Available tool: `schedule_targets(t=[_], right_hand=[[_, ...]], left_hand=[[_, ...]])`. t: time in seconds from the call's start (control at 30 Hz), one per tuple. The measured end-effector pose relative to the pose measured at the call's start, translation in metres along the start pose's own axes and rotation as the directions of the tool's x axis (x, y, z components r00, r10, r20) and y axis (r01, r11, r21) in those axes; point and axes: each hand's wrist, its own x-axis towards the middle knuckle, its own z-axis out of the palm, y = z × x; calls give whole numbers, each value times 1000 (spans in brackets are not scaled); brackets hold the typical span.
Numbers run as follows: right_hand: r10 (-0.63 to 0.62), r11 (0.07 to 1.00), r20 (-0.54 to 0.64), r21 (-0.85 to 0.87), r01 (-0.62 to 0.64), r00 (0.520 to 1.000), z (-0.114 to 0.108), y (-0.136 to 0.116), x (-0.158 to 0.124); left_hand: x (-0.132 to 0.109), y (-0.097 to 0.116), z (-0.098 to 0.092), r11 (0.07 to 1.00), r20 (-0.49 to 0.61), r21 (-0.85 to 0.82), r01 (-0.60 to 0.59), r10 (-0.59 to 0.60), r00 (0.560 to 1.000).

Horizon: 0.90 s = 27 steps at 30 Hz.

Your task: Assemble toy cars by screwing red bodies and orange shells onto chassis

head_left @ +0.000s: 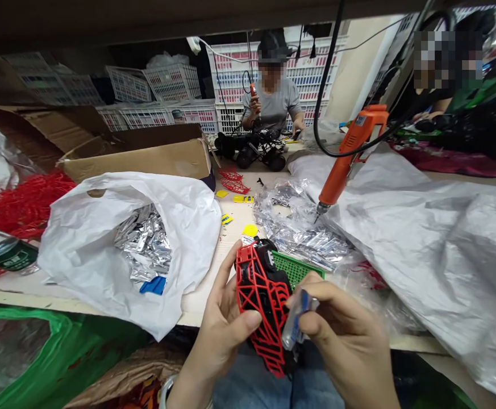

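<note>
1. Red plastic car frame (pixel 261 301) is sitting clasped in the left hand (pixel 217 324), above a green basket (pixel 296 268).
2. Right hand (pixel 341 341) is pinching a clear-and-blue tube (pixel 295 321) against the frame (a tight squeeze).
3. Loosening fingers are risking a drop onto the basket.

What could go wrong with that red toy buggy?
The thin bars of the red toy buggy frame could snap if the left hand squeezes too hard. The small clear tube pinched in the right hand might slip and get lost among the silver foil wrappers. The orange electric screwdriver hanging nearby could get bumped and swing.
</note>
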Motion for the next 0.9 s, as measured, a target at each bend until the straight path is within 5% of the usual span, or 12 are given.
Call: schedule_targets(t=[0.17, 0.37, 0.57, 0.73, 0.9], right_hand=[[-107, 953, 51, -280, 117, 993, 6, 2, 2], [-150, 923, -57, -366, 119, 987, 9, 8, 2], [-193, 874, 58, -443, 199, 979, 9, 7, 0], [-155, 836, 121, -513, 196, 980, 11, 11, -3], [-72, 896, 101, -430, 109, 992, 16, 16, -3]], left_hand=[[0, -5, -5, 997, 75, 60, -42, 37, 996], [-2, -3, -1, 995, 20, 91, -30, 29, 999], [1, -6, -2, 985, -30, 146, -88, 93, 995], [3, -6, 2, 944, -146, 276, -180, 226, 963], [2, -3, 10, 925, -260, 318, -207, 295, 919]])
